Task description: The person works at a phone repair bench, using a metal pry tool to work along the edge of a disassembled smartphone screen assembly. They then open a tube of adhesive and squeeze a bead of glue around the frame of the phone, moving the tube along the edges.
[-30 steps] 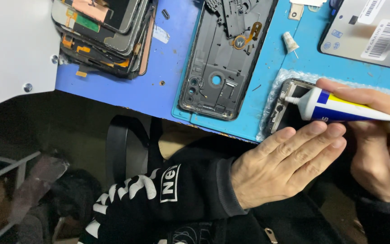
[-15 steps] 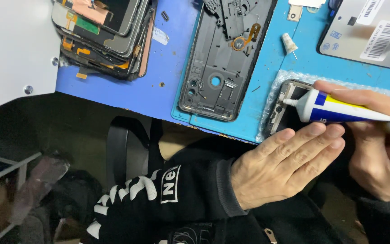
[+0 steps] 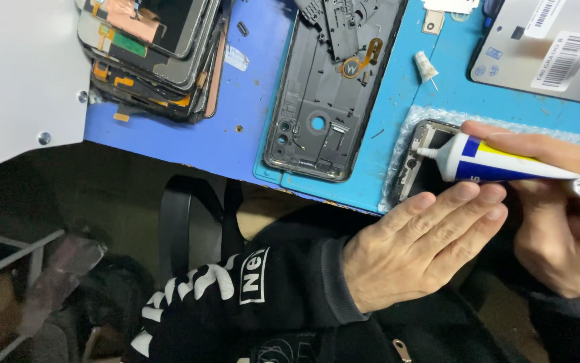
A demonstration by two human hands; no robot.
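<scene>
Squeezing glue along the frame edge is what's going on, as far as I can judge. The right hand (image 3: 562,222) is closed around a white, blue and yellow tube (image 3: 505,165), its back end rolled up, with the thin nozzle touching the upper left corner of a dark phone frame (image 3: 419,168). The left hand (image 3: 421,252) lies flat, fingers straight and together, pressing the near edge of the frame to steady it; it grips nothing.

The frame sits at the front edge of the light blue mat (image 3: 397,114), on a strip of bubble wrap (image 3: 437,113), mostly hidden under both hands. Only its corner shows, black with small metal bits inside. Can't tell how much bead is laid already.

My guess is that running the nozzle along the rim calls for steady pressure and a slow, even drag, with the left hand keeping the frame from sliding off the mat edge.

Nearby: a tube cap (image 3: 425,67), a stripped back housing (image 3: 323,94), and a stack of old screens (image 3: 149,54).
</scene>
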